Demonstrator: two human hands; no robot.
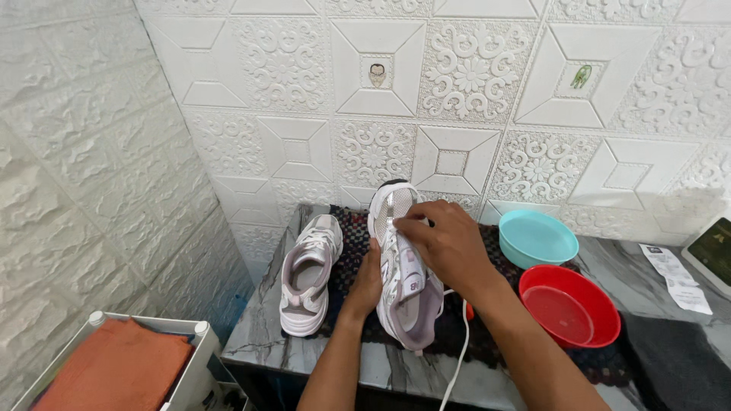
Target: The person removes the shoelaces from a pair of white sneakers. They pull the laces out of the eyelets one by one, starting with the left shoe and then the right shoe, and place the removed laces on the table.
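My left hand [366,283] grips the side of a white and lilac sneaker [405,293] that stands tilted on its heel, toe pointing up toward the wall. My right hand [451,245] reaches over the sneaker's upper, fingertips pinching near the toe end of the lacing. A white lace [457,358] hangs down from the shoe past the table edge. The matching second sneaker [308,274] lies flat to the left on a dark crocheted mat [350,228].
A marbled grey table [259,327] stands against an embossed white wall. To the right sit a teal bowl [537,237] and a red bowl [569,304], with a paper slip [676,278] and a device's corner [712,251]. An orange cloth [114,369] lies in a white rack at lower left.
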